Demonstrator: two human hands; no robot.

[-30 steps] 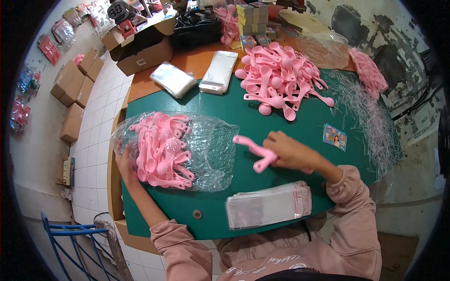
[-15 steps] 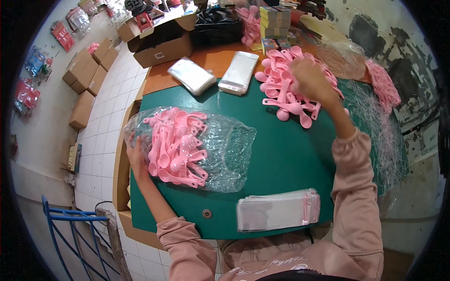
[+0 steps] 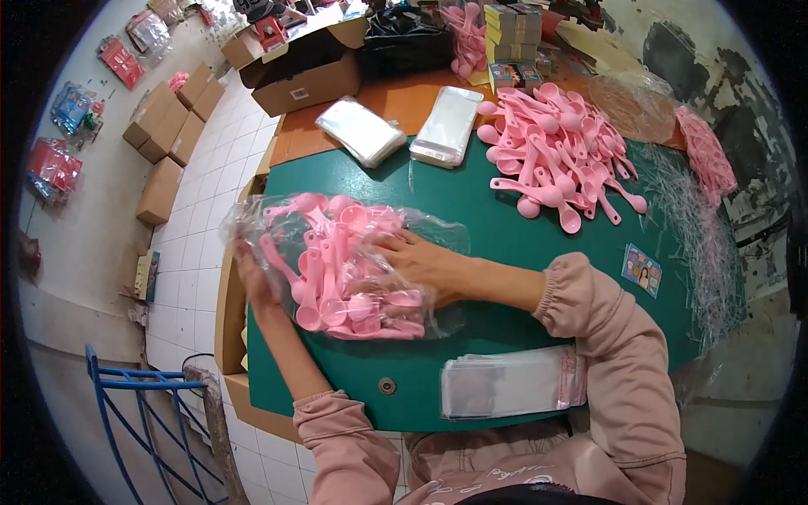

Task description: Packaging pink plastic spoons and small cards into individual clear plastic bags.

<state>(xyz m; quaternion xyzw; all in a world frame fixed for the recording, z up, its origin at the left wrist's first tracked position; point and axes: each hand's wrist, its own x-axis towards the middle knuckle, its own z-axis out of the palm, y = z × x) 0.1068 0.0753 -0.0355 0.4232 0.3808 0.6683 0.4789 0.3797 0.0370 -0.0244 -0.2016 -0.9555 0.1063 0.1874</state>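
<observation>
A clear plastic bag (image 3: 282, 210) full of pink measuring spoons (image 3: 313, 273) lies on the green table mat (image 3: 497, 303). My left hand (image 3: 259, 273) grips the bag's left end, its fingers partly behind the film. From the right, my right hand (image 3: 433, 268) is closed over the other end, back of the hand up; crumpled film and spoons hide some fingertips. A large loose heap of pink measuring spoons (image 3: 551, 147) sits at the far right of the mat.
Stacks of clear sleeves lie near me (image 3: 509, 383) and at the back (image 3: 362, 132), (image 3: 448, 126). A printed card (image 3: 641, 269) lies right of my right forearm, near stringy plastic (image 3: 703, 252). Behind stand an open cardboard box (image 3: 307, 84) and card bundles (image 3: 512, 38).
My right hand has come from the spoon heap to the bag's right end. The bag's film there is now bunched, and the printed card has come into sight.
</observation>
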